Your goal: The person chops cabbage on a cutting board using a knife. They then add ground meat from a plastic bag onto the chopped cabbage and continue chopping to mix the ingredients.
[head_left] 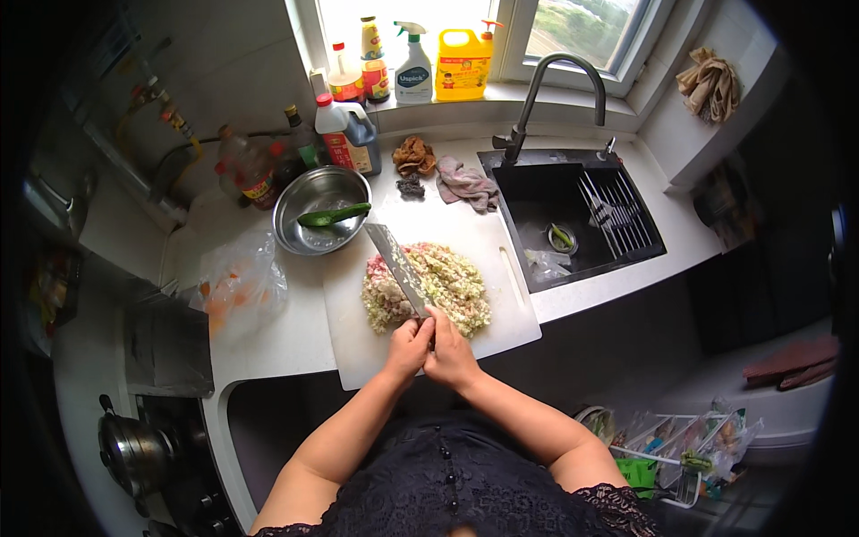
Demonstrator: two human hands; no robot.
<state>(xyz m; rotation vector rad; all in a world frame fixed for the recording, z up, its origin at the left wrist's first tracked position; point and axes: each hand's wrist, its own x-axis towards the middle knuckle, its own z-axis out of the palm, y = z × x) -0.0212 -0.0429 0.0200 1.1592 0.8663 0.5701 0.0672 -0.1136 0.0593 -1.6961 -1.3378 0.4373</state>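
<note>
A broad-bladed kitchen knife points away from me and to the left, its flat dotted with pale bits. My left hand and my right hand meet at its near end, fingers closed around the handle, which they hide. Under and beside the blade spreads a heap of chopped food, pale green and white on the right, with pinkish minced bits on the left. The heap lies on a white cutting board that reaches the counter's front edge.
Behind the board's left stands a steel bowl with a green vegetable. A clear plastic bag lies left. Rags and bottles line the back. A black sink is right; a pot is lower left.
</note>
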